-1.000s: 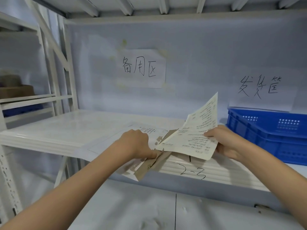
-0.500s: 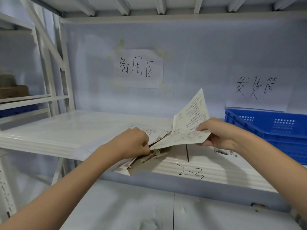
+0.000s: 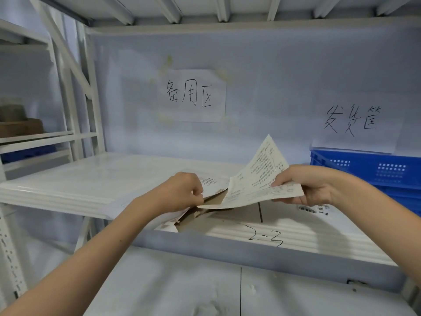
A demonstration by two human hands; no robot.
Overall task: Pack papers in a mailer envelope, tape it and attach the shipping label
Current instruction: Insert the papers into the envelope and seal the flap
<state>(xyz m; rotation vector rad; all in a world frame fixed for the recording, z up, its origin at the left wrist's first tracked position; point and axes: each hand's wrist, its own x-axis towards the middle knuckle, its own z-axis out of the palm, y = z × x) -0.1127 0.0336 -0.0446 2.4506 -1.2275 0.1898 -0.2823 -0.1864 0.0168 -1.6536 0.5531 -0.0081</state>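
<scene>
Fingers of the left hand (image 3: 182, 192) pinch the envelope (image 3: 211, 201) mouth open at the shelf's (image 3: 91, 179) front edge, so the right hand (image 3: 305, 185), gripping the papers (image 3: 257, 183), can feed them in.

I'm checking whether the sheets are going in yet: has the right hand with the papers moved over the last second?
Yes. The right hand has carried the papers left and down, toward the mailer envelope, judged against the handwritten 2-3 mark.
</scene>
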